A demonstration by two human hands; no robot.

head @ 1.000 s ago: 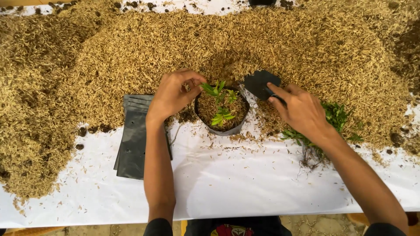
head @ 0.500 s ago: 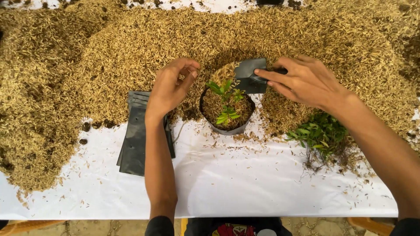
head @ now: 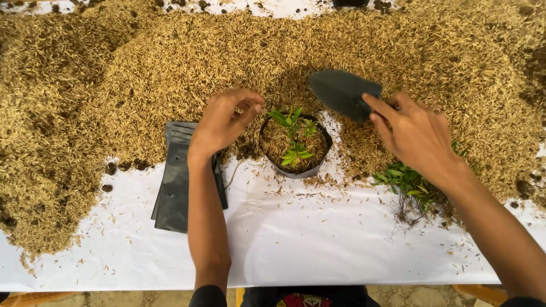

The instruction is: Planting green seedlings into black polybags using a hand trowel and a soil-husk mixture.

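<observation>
A small black grow bag (head: 296, 168) filled with husk stands at the centre, with a green seedling (head: 294, 139) upright in it. My left hand (head: 224, 121) hovers just left of the bag's rim, fingers curled and pinched together, nothing visible in them. My right hand (head: 415, 132) grips a black hand trowel (head: 343, 92) by its handle. The blade is empty and points left, above and to the right of the bag, over the husk pile.
A large heap of tan rice husk (head: 170, 62) covers the far half of the white sheet (head: 318, 244). A stack of flat black grow bags (head: 176, 182) lies left of my left arm. Loose green seedlings (head: 412, 187) lie under my right wrist.
My right hand has lifted the trowel from the bag's rim up and to the right, over the pile. My left hand stays beside the bag, fingers curling in.
</observation>
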